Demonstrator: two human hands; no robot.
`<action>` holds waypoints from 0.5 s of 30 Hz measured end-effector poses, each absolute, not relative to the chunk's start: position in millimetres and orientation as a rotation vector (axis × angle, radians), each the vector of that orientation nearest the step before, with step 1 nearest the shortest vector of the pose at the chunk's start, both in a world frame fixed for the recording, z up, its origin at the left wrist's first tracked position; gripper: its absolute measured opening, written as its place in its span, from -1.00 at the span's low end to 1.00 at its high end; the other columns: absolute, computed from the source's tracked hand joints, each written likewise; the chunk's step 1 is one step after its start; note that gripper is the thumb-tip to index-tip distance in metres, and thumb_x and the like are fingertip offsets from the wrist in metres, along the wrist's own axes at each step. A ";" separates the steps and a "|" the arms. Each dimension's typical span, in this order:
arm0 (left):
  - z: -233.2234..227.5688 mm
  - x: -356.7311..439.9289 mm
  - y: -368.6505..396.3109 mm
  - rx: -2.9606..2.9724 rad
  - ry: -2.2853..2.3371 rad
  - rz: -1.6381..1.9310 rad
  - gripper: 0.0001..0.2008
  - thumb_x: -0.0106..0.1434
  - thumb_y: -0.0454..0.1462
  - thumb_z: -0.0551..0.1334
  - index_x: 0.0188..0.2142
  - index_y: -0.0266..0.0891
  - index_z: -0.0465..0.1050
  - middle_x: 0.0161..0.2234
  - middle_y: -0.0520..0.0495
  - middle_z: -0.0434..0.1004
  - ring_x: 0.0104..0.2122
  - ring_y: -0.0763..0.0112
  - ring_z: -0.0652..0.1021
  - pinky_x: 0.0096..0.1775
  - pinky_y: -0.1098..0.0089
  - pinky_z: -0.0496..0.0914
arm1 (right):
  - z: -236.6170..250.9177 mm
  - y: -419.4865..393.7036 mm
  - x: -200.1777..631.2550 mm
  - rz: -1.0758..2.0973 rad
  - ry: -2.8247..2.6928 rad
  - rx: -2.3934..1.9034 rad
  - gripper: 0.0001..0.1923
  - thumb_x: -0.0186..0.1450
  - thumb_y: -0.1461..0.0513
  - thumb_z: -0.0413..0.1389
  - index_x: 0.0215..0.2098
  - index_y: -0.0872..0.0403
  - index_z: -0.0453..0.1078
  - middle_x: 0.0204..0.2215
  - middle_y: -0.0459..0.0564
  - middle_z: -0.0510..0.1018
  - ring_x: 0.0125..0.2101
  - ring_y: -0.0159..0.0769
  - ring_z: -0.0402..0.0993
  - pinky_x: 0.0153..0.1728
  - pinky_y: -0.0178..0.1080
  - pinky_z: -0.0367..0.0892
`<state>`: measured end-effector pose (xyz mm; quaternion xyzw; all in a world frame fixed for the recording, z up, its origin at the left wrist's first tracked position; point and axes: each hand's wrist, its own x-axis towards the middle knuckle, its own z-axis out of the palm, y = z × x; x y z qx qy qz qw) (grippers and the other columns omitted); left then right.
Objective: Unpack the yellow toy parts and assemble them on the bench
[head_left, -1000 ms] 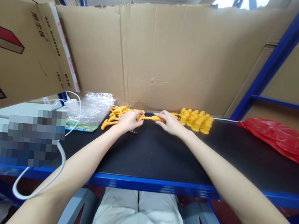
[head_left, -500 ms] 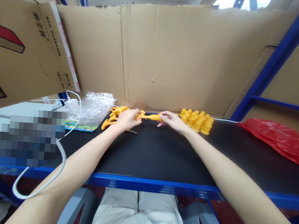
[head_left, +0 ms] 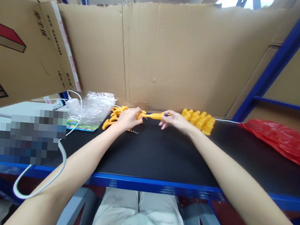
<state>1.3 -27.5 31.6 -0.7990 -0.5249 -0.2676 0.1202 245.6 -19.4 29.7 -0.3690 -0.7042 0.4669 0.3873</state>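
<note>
Biggest thing in front of you is the tall brown cardboard panel [head_left: 182, 59], standing up behind everything. Next is the flat black tabletop [head_left: 146, 157] with its blue metal edge, right above your lap. Over on your left there's a big printed brown cardboard box [head_left: 21, 67], tilted, and a slanted blue metal post [head_left: 273, 66] rises on the right.

Going down in size, a crumpled shiny red plastic bag [head_left: 277, 138] lies at the right of the table, and some crinkly clear plastic wrapping [head_left: 95, 106] sits toward the back left. Just beyond your right wrist you've got a tight cluster of upright yellow plastic pieces [head_left: 198, 120], and there's a heap of curved yellow plastic pieces [head_left: 109, 124] beside and partly behind your other hand.

Now your hands: they're apart, with a slim yellow plastic rod [head_left: 155, 116] running sideways between them, near the back of the table. Your left hand [head_left: 130, 118] is clamped on its narrower end, and your right hand [head_left: 175, 121] pinches the thicker end, other fingers kinda loose underneath.

Tiniest bit I can spot: a thin silvery metal spiral [head_left: 134, 131] poking out just below your left hand.
</note>
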 end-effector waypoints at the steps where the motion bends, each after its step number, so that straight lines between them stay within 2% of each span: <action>1: 31.5 1.5 -27.8 -2.336 -1.529 -0.785 -0.69 0.12 -0.18 0.18 -0.13 -0.19 0.41 -0.28 -0.08 0.56 -0.26 0.26 0.53 -0.25 0.37 0.30 | 29.4 -19.7 244.1 1.185 -1.787 -0.964 -0.62 0.17 -0.01 0.15 -0.30 0.10 0.22 -0.52 -0.03 0.57 -0.59 -0.40 0.49 -0.49 -0.33 0.35; 5: 30.2 1.8 -27.6 -2.336 -1.516 -0.802 -0.70 0.14 -0.18 0.17 -0.13 -0.19 0.41 -0.25 -0.08 0.56 -0.25 0.26 0.53 -0.25 0.37 0.31 | 28.7 -21.7 235.4 1.153 -1.732 -1.076 -0.58 0.24 -0.09 0.02 -0.44 0.11 0.22 -0.62 0.00 0.53 -0.70 -0.42 0.42 -0.62 -0.37 0.25; 10: 28.4 2.1 -26.3 -2.317 -1.544 -0.789 -0.70 0.14 -0.16 0.17 -0.13 -0.17 0.41 -0.25 -0.09 0.56 -0.23 0.24 0.53 -0.24 0.36 0.31 | 30.3 -21.8 232.1 1.135 -1.735 -1.195 -0.50 0.28 -0.13 -0.11 -0.34 0.14 0.29 -0.62 0.03 0.53 -0.71 -0.39 0.41 -0.66 -0.38 0.21; 13: 28.2 2.4 -25.5 -2.316 -1.566 -0.770 -0.69 0.12 -0.17 0.18 -0.12 -0.16 0.41 -0.24 -0.09 0.56 -0.23 0.23 0.53 -0.23 0.35 0.31 | 32.9 -21.6 239.7 1.136 -1.798 -1.251 -0.45 0.28 -0.14 -0.14 -0.19 0.15 0.33 -0.41 0.12 0.59 -0.61 -0.38 0.48 -0.61 -0.37 0.27; 15: 28.2 2.1 -24.8 -2.318 -1.569 -0.766 -0.69 0.11 -0.18 0.19 -0.12 -0.16 0.41 -0.24 -0.08 0.56 -0.22 0.23 0.53 -0.23 0.35 0.31 | 34.6 -22.0 246.8 1.117 -1.837 -1.247 -0.50 0.25 -0.07 0.01 -0.01 0.11 0.28 -0.16 0.14 0.55 -0.47 -0.38 0.53 -0.52 -0.38 0.34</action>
